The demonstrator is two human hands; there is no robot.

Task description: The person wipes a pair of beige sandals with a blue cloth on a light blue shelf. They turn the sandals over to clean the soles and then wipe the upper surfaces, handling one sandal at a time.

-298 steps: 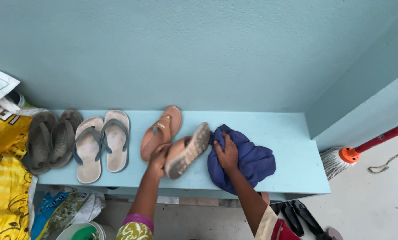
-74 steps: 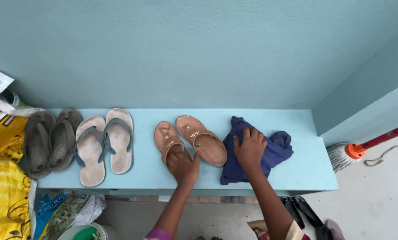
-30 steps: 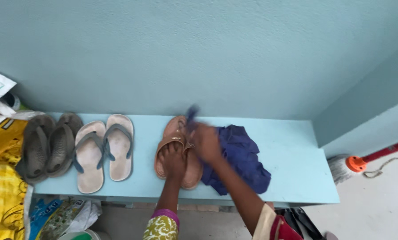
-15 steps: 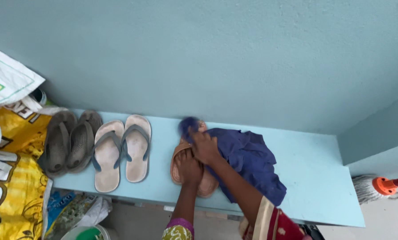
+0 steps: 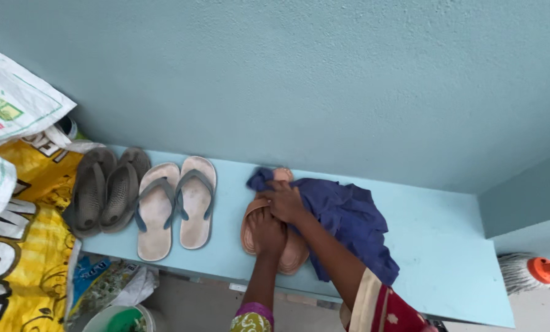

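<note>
A pair of tan sandals (image 5: 291, 258) lies side by side on a light blue shelf (image 5: 435, 246). My left hand (image 5: 267, 230) presses down on their heel end and holds them in place. My right hand (image 5: 285, 201) grips a dark blue cloth (image 5: 348, 221) and rubs it over the front part of the sandals. The cloth spreads to the right across the shelf and covers the sandal toes, except for one tip (image 5: 281, 174) that pokes out at the back.
White flip-flops with grey straps (image 5: 175, 209) and dark grey slippers (image 5: 106, 190) sit further left on the shelf. Yellow and white sacks (image 5: 16, 203) crowd the left side. A mop head with an orange collar (image 5: 536, 270) lies at right. A green-filled bucket (image 5: 118, 320) stands below.
The sandals were set side by side about a second ago. Since then my right hand has rubbed the cloth back and forth over them while my left hand holds them. The view has shifted left.
</note>
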